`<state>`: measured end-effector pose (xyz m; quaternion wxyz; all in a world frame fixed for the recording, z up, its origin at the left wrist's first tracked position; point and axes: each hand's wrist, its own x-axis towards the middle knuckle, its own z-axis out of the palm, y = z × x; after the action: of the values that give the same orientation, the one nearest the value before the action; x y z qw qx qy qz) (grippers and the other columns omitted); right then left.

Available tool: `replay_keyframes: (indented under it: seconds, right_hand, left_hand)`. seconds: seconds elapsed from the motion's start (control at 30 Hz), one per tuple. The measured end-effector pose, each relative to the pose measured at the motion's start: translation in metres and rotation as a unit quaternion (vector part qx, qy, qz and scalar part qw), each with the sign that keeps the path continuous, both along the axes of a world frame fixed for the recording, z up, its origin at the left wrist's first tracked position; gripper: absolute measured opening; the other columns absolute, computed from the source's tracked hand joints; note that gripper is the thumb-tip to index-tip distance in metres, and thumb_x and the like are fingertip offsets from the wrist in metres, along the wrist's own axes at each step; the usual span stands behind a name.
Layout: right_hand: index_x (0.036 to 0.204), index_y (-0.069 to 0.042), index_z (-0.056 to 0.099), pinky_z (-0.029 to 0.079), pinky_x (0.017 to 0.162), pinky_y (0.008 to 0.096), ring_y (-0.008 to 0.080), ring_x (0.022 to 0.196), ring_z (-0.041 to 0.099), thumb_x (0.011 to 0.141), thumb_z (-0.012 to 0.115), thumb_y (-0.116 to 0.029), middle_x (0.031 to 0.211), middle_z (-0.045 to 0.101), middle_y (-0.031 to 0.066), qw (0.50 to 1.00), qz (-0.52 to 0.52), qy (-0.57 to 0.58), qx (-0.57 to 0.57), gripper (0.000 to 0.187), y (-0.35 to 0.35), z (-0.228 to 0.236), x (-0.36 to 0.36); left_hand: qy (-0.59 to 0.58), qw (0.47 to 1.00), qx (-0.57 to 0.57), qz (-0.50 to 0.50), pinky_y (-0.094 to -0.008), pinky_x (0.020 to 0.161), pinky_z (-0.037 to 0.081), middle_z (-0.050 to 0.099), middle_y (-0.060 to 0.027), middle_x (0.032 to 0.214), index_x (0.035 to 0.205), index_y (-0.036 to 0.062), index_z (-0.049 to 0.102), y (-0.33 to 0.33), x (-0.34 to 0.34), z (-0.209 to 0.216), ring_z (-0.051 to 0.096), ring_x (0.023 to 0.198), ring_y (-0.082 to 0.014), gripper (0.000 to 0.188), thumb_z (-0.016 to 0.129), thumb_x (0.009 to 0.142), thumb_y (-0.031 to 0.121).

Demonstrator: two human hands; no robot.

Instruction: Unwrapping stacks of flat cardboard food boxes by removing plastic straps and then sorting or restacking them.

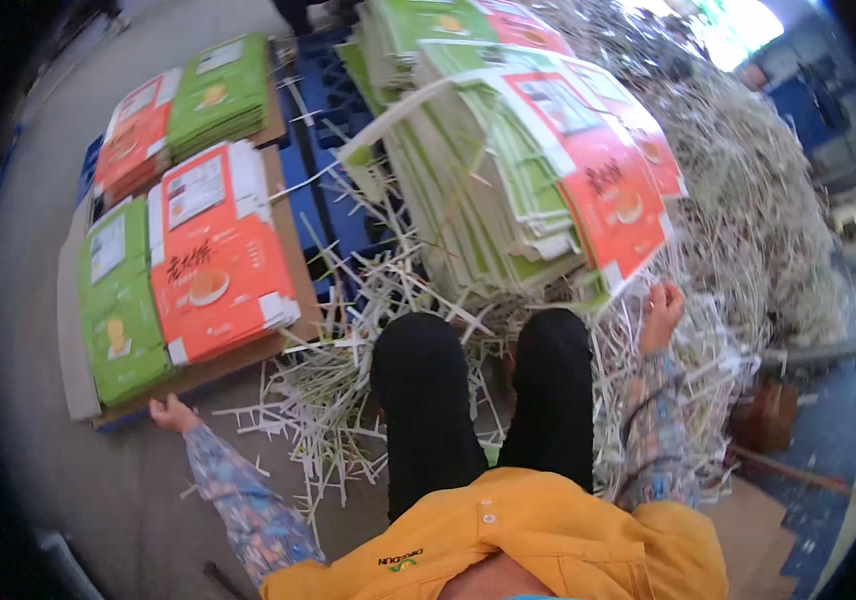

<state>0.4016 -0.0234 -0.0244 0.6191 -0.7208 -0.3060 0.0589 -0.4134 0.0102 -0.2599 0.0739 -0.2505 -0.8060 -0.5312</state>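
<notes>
Brown box [766, 414] near grey bar [828, 351], right; tan cardboard [751, 530], lower right.

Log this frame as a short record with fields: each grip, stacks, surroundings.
Left grip: near the front edge of the cardboard sheet; contact unclear
Right grip: by the lower right corner of the tall stack; contact unclear
Stack colours: green and orange-red
Left side: two green piles, two orange-red piles
Right side: heap of pale strips

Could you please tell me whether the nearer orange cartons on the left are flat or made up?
Flat: the orange cartons lie in a low stack on brown cardboard, with white flaps extending at the edges.
</notes>
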Motion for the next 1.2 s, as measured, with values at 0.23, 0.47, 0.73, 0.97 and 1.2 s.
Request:
replay_keyframes:
  seconds: [0.23, 0.47, 0.73, 0.97, 1.2]
  right_hand:
    - [0.115, -0.004, 0.04, 0.044, 0.065, 0.0344, 0.0206, 0.086, 0.053, 0.077, 0.051, -0.054, 0.098, 0.054, 0.0109, 0.935, -0.01, 0.35, -0.055, 0.063, 0.006, -0.07, 0.05]
    - [0.122, -0.003, 0.035, 0.044, 0.082, 0.0416, 0.0266, 0.098, 0.053, 0.087, 0.039, -0.045, 0.114, 0.05, 0.0137, 0.829, 0.195, 0.458, 0.254, 0.055, 0.059, -0.059, 0.011]
    - [0.101, 0.0, 0.048, 0.05, 0.073, 0.0336, 0.0199, 0.081, 0.059, 0.087, 0.043, -0.022, 0.095, 0.058, 0.0113, 0.848, 0.224, 0.418, 0.239, 0.026, 0.033, 0.043, -0.019]
    - [0.11, 0.0, 0.041, 0.054, 0.064, 0.0336, 0.0223, 0.081, 0.061, 0.088, 0.042, -0.018, 0.094, 0.058, 0.0124, 0.805, 0.297, 0.483, 0.174, 0.029, -0.061, 0.042, -0.13]
    - [0.113, -0.001, 0.032, 0.05, 0.065, 0.0291, 0.019, 0.075, 0.059, 0.088, 0.046, -0.025, 0.093, 0.053, 0.0103, 0.912, 0.125, 0.375, 0.113, 0.037, -0.109, -0.011, -0.064]
  left_hand:
    - [-0.354, 0.901, 0.031, -0.247, -0.022, 0.057, 0.045, 0.053, -0.0103, 0.095, 0.11, -0.0008, 0.045, 0.007, 0.176, 0.045, 0.054, 0.071, -0.0145, 0.037, 0.05, 0.073, -0.002]
    - [-0.31, 0.814, 0.028, -0.491, -0.0232, 0.063, 0.045, 0.058, -0.0093, 0.09, 0.101, -0.0008, 0.051, 0.038, 0.357, 0.188, 0.056, 0.071, -0.013, 0.023, 0.051, 0.08, 0.006]
    - [-0.319, 0.582, -0.088, -0.743, -0.0266, 0.07, 0.045, 0.061, -0.0084, 0.093, 0.103, -0.0002, 0.053, 0.041, 0.521, 0.284, 0.058, 0.081, -0.0142, 0.035, 0.045, 0.088, 0.03]
    - [-0.634, 0.354, -0.111, -0.678, -0.0363, 0.088, 0.043, 0.053, -0.0111, 0.111, 0.12, 0.0003, 0.04, 0.055, 0.561, 0.265, 0.054, 0.099, -0.0222, 0.047, 0.05, 0.085, 0.032]
    - [-0.602, 0.401, -0.095, -0.683, -0.0334, 0.079, 0.049, 0.056, -0.0121, 0.104, 0.11, -0.0022, 0.046, 0.035, 0.565, 0.224, 0.058, 0.09, -0.0213, 0.035, 0.058, 0.079, 0.008]
